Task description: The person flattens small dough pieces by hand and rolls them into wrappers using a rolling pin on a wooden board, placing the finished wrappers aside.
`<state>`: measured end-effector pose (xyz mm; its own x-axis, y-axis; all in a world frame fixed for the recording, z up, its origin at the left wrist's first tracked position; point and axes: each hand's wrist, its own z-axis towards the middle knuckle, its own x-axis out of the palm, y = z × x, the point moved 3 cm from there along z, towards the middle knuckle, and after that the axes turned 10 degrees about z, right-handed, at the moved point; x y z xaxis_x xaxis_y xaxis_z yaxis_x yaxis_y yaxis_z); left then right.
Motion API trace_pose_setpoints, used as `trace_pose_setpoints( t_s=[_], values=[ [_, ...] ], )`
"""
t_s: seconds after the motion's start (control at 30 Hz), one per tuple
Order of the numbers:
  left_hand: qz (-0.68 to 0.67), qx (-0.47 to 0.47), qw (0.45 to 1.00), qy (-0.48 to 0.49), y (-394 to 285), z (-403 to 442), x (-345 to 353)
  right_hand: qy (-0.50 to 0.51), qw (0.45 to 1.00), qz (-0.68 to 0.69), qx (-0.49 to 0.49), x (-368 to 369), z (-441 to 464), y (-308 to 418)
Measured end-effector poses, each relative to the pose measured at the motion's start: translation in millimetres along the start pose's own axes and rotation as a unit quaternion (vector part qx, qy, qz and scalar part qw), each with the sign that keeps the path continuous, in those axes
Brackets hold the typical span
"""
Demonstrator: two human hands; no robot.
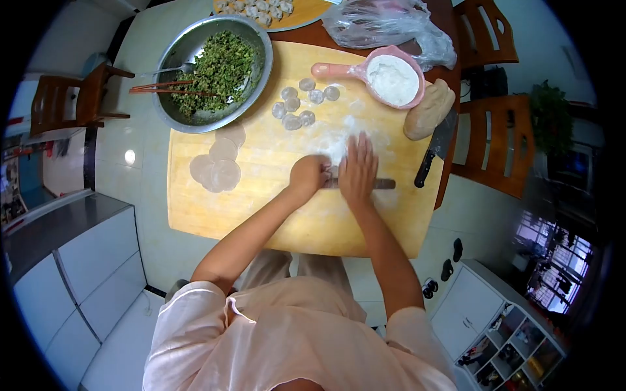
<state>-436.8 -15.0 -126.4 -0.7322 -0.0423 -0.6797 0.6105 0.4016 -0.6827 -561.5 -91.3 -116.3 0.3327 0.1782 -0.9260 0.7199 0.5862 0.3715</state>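
Note:
My right hand (357,171) lies flat with straight fingers across a dark wooden rolling pin (386,184). The pin rests crosswise on the floured wooden board (274,215). Close by on the left, my left hand (309,176) has its fingers curled in a pinch at the pin's left end, on a small dough wrapper (334,172) mostly hidden between the hands. Loose flour (339,140) is scattered just beyond them. Several flattened dough rounds (291,103) sit farther up the board. Rolled thin wrappers (224,174) overlap at the left.
A metal bowl (168,58) of chopped green filling holds chopsticks and a spoon. At the upper right are a pink scoop of flour (394,79), a dough lump (429,109) and a knife (427,163). A plastic bag (385,26) and a tray of dumplings (303,19) lie behind.

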Motion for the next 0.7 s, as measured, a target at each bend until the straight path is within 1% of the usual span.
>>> trace_pose_setpoints(
  t_s=[0.07,0.1,0.13,0.2,0.23,0.27,0.33,0.37,0.43,0.47,0.53,0.57,0.63,0.67,0.7],
  values=[
    [0.159,0.004,0.987,-0.006,-9,17,7,-0.023,1.0,0.006,0.012,7,31,-2],
    [0.15,0.002,0.989,-0.012,-8,23,9,-0.035,0.999,0.007,0.022,7,34,-3],
    [0.138,-0.001,0.99,-0.015,-8,23,9,-0.02,1.0,0.009,0.022,4,23,-3],
    [0.114,-0.01,0.993,-0.023,-3,18,3,0.01,1.0,0.012,0.019,-2,-27,1],
    [-0.002,-0.051,0.998,-0.023,11,12,5,0.02,1.0,0.013,0.004,-4,-54,1],
    [-0.086,-0.078,0.993,-0.032,22,9,6,0.033,0.999,0.013,-0.012,-7,-74,1],
    [-0.186,-0.128,0.974,0.029,39,3,13,0.036,0.999,-0.005,-0.006,-11,-70,4],
    [-0.14,-0.105,0.984,0.024,40,2,17,0.029,1.0,-0.008,-0.008,-7,-54,3],
    [-0.046,-0.062,0.997,0.012,10,-2,-2,0.002,1.0,-0.013,-0.008,-4,-10,4],
    [-0.004,-0.037,0.999,-0.017,-5,-1,-10,-0.007,1.0,-0.009,0.003,0,14,3],
    [0.166,0.007,0.986,-0.024,-7,19,2,-0.025,0.999,-0.003,0.03,6,41,-1],
    [0.186,-0.019,0.982,0.004,-4,27,7,-0.018,0.999,0.002,0.032,5,34,-1],
    [0.153,-0.026,0.988,-0.004,2,25,5,-0.01,1.0,0.011,0.028,1,12,1],
    [0.136,-0.03,0.99,-0.003,7,19,5,0.004,1.0,0.009,0.022,-2,-15,2],
    [0.043,-0.044,0.998,-0.035,12,12,2,0.018,1.0,0.008,0.016,-6,-49,2]
  ],
)
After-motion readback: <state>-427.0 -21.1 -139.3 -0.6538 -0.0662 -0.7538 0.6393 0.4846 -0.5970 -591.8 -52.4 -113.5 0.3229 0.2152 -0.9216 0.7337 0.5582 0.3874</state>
